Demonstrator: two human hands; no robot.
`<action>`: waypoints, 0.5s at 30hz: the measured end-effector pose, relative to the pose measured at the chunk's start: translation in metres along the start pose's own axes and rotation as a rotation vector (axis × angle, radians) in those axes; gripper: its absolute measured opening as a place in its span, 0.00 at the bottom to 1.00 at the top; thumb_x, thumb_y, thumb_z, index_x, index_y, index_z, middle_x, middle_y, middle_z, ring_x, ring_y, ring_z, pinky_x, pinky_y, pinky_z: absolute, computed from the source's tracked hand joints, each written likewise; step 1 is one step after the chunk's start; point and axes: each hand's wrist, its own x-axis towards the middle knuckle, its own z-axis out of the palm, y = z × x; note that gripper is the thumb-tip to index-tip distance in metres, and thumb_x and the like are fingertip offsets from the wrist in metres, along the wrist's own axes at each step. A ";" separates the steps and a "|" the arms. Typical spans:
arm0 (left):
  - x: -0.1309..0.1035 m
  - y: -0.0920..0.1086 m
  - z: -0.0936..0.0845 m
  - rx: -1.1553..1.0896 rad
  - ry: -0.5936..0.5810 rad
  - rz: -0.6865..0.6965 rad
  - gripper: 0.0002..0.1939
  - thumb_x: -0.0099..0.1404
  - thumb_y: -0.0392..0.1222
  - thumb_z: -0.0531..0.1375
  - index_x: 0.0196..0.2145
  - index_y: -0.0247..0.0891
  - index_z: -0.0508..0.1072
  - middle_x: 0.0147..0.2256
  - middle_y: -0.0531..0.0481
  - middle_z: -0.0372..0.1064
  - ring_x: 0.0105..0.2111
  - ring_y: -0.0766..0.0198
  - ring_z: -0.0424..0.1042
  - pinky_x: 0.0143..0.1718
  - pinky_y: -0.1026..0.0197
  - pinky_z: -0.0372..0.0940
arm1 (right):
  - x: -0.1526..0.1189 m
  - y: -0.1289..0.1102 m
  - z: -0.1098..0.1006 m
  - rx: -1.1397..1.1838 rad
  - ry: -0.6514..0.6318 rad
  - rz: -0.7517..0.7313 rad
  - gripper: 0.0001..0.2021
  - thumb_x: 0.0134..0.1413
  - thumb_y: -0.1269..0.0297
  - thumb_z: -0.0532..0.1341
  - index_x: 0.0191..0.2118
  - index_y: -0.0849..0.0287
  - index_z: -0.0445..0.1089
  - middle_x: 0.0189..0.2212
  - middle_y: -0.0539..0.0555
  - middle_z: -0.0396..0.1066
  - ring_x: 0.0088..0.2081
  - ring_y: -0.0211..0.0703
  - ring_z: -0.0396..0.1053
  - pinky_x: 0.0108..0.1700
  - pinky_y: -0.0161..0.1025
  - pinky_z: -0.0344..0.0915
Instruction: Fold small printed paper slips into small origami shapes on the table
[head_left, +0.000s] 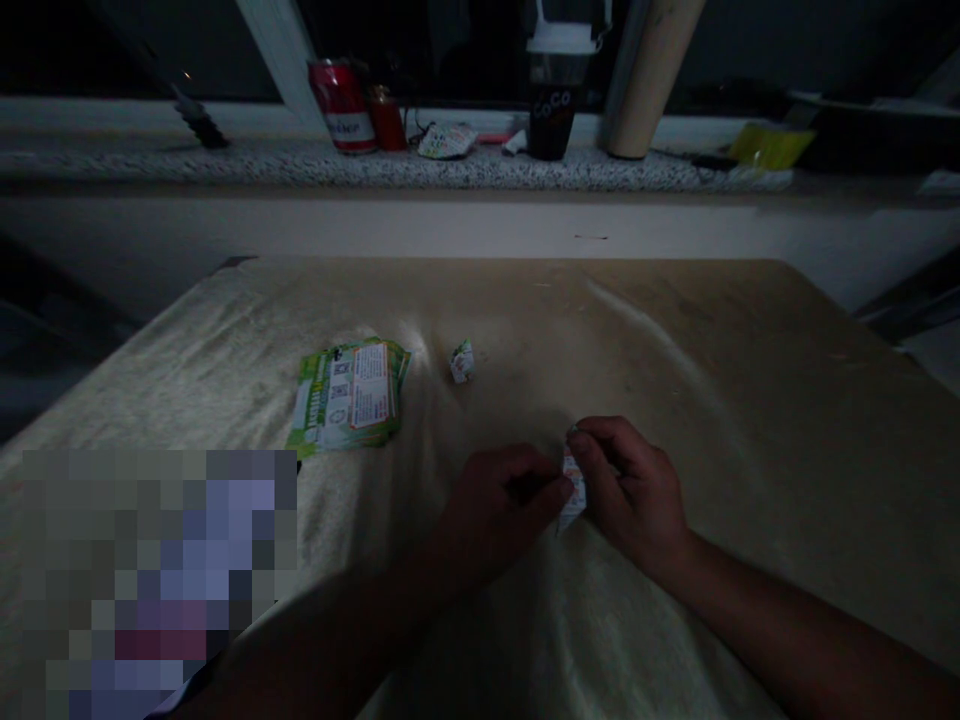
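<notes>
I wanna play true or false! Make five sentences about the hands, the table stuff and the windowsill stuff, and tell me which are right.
1. The left hand and right hand both touch a small white printed piece. True.
2. The red metal can stands on the beige covered table. False: the can stands on the speckled grey windowsill.
3. Flat green-and-white printed packets lie left of both hands. True.
4. The tall dark cup has no lid. False: the cup has a white lid.
5. A small crumpled green-and-white piece touches the packets. False: it lies apart, to their right.

Small printed paper [575,492] between fingers [598,470]
</notes>
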 end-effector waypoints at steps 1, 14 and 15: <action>0.000 0.000 -0.001 -0.021 0.005 -0.001 0.11 0.64 0.46 0.61 0.29 0.36 0.75 0.25 0.53 0.70 0.27 0.66 0.67 0.28 0.65 0.60 | 0.001 0.000 0.001 0.051 -0.016 0.041 0.07 0.65 0.59 0.58 0.39 0.55 0.70 0.25 0.49 0.69 0.25 0.39 0.67 0.27 0.36 0.63; 0.006 -0.006 -0.020 -0.211 0.127 0.002 0.08 0.63 0.41 0.63 0.28 0.35 0.76 0.24 0.56 0.66 0.26 0.69 0.63 0.29 0.66 0.59 | 0.010 0.003 -0.008 0.456 -0.316 0.343 0.12 0.57 0.55 0.65 0.34 0.60 0.76 0.19 0.48 0.69 0.22 0.35 0.64 0.26 0.34 0.61; 0.006 -0.007 -0.019 -0.218 0.121 0.004 0.08 0.63 0.41 0.63 0.28 0.35 0.76 0.24 0.55 0.67 0.26 0.69 0.64 0.29 0.66 0.59 | 0.010 0.003 -0.007 0.452 -0.314 0.343 0.12 0.57 0.55 0.65 0.35 0.60 0.77 0.19 0.48 0.69 0.22 0.36 0.64 0.26 0.34 0.60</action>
